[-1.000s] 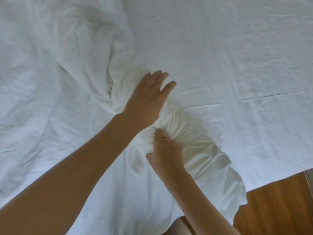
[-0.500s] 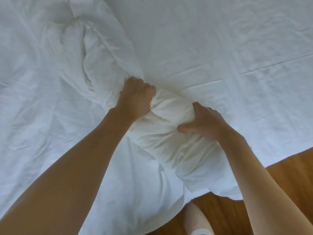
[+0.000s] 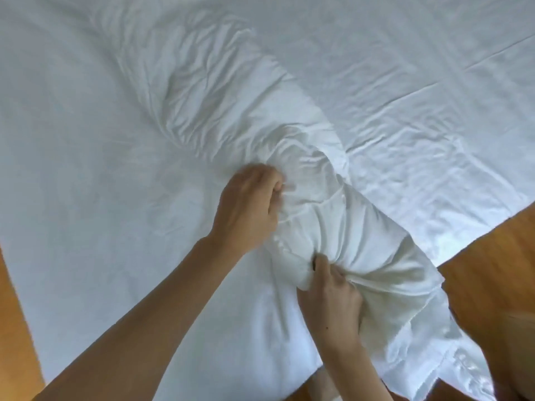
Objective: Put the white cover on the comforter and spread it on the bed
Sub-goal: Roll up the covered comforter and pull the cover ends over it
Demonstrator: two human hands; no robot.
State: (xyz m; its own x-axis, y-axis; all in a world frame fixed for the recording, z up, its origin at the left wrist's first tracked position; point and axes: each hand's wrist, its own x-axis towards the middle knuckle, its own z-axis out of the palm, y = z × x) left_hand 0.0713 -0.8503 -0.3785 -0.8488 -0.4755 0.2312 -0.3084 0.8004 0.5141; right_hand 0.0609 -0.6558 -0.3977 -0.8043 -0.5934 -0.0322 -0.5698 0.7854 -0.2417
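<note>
Here both hands work a bunched white ridge of bedding running diagonally across the bed (image 3: 434,82) — comforter bulk inside the white cover (image 3: 341,227), as far as the folds show; cannot tell the two layers apart by colour. Left hand (image 3: 246,209) sits at the ridge's left flank, fingers (image 3: 273,183) curled into the fabric, clenching a fold. Right hand (image 3: 330,296) is nearer the bed's near edge, fingers pinching gathered cloth on the ridge's lower end. Cover's loose hem (image 3: 451,351) hangs over the bed corner — wooden floor (image 3: 492,270) below at right, also at far left.
</note>
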